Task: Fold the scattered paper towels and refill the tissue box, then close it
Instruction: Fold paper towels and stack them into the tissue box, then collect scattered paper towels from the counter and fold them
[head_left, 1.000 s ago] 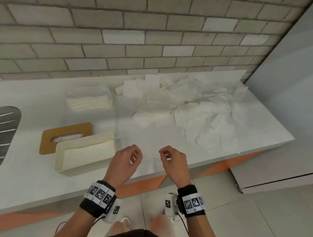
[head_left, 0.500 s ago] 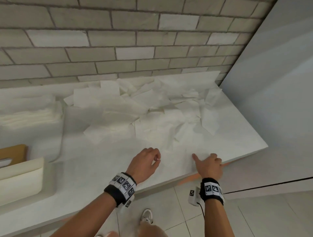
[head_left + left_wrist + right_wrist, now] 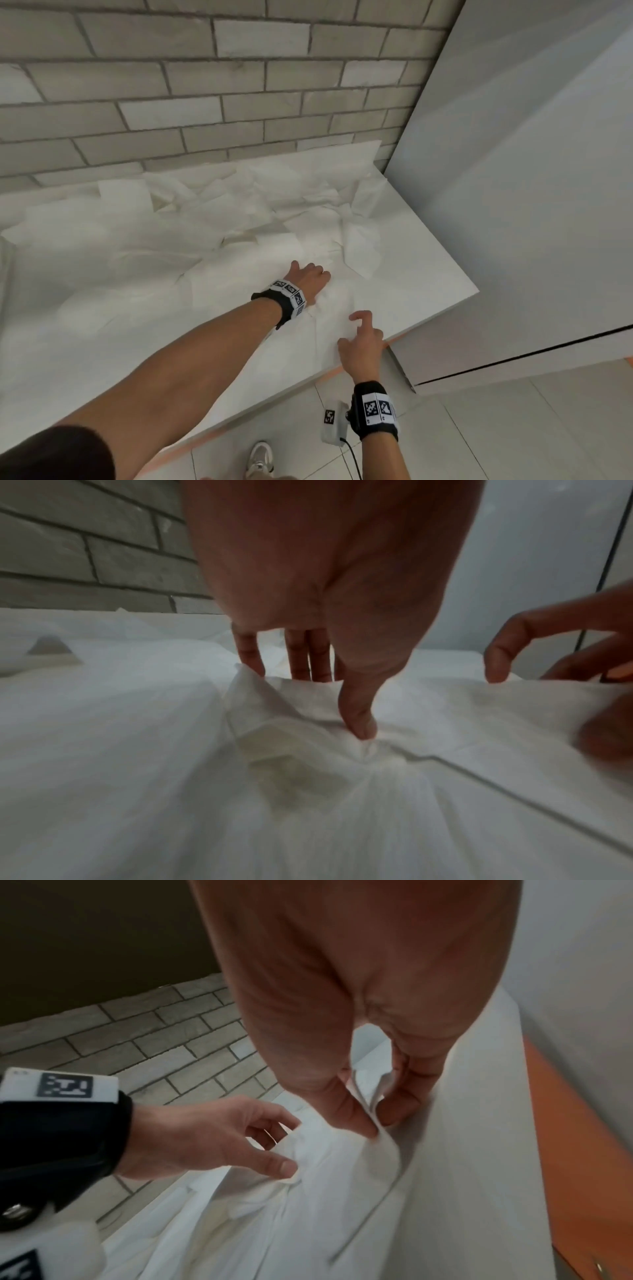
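Note:
Several white paper towels lie scattered over the back of the white counter. One paper towel lies near the counter's front right corner, and both hands hold it. My left hand reaches across and pinches its crumpled edge, thumb in front, fingers behind. My right hand pinches the towel's near edge between thumb and finger, close to the counter's front edge. The tissue box and its lid are out of view.
A grey brick wall backs the counter. A tall pale panel stands against the counter's right end. An orange strip runs under the counter's front edge, with tiled floor and a shoe below.
The view has swung right, so the box, lid and folded stack have left it. Both hands moved from the counter's front onto one towel and took hold of it.

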The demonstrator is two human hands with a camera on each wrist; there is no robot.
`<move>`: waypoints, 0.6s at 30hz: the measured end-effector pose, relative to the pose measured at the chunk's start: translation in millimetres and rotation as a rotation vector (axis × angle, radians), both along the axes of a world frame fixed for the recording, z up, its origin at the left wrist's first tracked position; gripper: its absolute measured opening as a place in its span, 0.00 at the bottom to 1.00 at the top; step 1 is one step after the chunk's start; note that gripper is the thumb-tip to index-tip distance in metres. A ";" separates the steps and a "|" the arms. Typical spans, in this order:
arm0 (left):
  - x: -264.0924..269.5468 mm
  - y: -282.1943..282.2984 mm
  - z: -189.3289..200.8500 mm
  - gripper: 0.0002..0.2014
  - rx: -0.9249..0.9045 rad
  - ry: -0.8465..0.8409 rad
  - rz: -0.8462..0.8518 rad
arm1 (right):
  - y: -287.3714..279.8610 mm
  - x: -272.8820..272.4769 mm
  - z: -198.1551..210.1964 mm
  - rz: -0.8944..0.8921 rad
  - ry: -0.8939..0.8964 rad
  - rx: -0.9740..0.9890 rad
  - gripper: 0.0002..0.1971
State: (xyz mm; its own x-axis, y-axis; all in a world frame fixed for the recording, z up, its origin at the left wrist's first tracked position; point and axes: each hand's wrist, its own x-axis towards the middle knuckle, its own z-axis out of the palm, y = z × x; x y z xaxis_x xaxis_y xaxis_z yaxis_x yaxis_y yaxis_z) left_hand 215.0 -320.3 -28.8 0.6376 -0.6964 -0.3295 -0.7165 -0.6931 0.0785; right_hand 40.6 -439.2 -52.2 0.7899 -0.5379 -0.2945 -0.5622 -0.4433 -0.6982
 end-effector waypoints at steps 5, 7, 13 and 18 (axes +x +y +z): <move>13.8 -1.5 14.4 0.08 -0.171 -0.023 0.025 | -5.7 17.4 8.0 0.165 0.079 -0.024 0.22; 12.5 7.0 41.0 0.09 -0.416 0.030 0.140 | -10.7 25.1 13.0 0.175 0.083 -0.012 0.16; -6.6 72.9 104.7 0.13 -1.185 0.219 0.618 | -13.4 37.4 78.3 0.062 -0.278 -0.015 0.10; -50.7 114.8 107.6 0.11 -1.547 0.510 0.868 | 7.1 40.3 158.7 0.109 -0.484 0.006 0.15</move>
